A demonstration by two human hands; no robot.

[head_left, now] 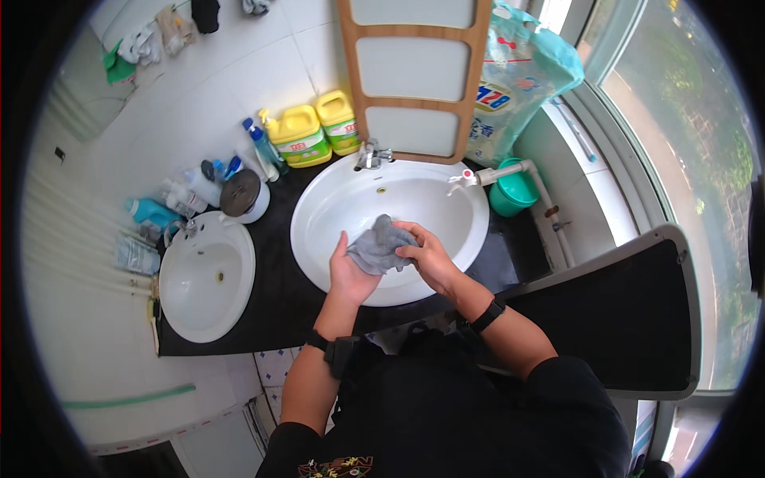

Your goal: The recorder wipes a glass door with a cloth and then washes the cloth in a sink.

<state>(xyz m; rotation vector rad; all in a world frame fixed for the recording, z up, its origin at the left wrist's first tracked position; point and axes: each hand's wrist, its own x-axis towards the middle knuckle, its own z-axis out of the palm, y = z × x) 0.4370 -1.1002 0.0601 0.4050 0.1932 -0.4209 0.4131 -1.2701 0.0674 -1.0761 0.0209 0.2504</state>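
Observation:
A crumpled grey cloth is held between my two hands, above the near half of a white oval sink. Its kind beyond a small piece of fabric cannot be made out. My left hand supports it from the left, thumb raised and the other fingers mostly hidden under the fabric. On the right side, my right hand pinches the cloth between thumb and fingers. Behind the cloth, the sink's chrome tap stands at the far rim.
A smaller white sink lies left, beside a lidded pot. Yellow jugs stand along the wall. A wood-framed panel rises behind the tap. At right are a white pipe tap, a green bucket and a black panel.

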